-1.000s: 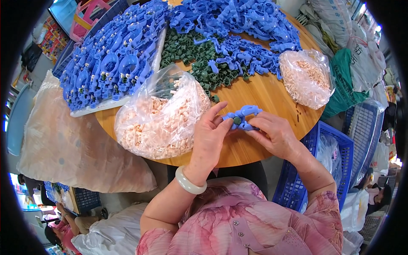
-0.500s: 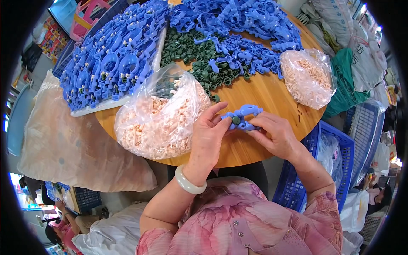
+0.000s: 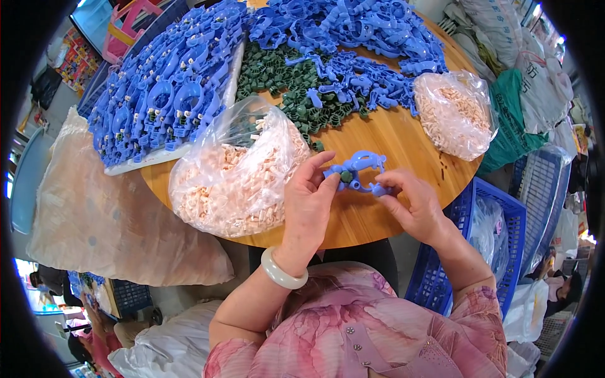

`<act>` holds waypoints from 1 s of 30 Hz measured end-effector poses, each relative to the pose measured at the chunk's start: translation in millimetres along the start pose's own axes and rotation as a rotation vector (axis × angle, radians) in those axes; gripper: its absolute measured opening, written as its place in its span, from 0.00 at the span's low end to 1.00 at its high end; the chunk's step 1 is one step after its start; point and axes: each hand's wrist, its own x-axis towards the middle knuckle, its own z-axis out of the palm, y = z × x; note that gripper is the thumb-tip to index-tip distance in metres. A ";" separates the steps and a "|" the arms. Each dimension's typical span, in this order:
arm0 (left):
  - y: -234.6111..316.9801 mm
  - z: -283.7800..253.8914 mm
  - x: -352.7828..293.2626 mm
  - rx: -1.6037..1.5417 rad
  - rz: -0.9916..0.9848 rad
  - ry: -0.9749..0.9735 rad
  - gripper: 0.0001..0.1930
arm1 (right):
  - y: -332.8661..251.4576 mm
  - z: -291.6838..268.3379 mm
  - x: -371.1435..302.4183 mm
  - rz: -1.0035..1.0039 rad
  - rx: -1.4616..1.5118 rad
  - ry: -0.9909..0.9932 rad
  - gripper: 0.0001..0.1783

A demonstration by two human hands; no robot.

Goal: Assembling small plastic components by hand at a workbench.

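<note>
Toy piece (image 3: pixel 357 166) over table (image 3: pixel 386 135), bag (image 3: pixel 239 192) left, second bag (image 3: pixel 451 116) right

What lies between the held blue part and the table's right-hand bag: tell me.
Wooden tabletop lies between the blue part and the bag, in the head view.

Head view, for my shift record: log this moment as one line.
left hand: holds blue part, green piece on it | right hand: pinches its right end | nearby: clear bag of pale pieces, wooden table
</note>
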 end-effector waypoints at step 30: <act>1.0 -6.8 1.9 -0.127 -0.178 -0.004 0.15 | -10.9 1.8 4.4 -0.110 -0.202 -0.022 0.20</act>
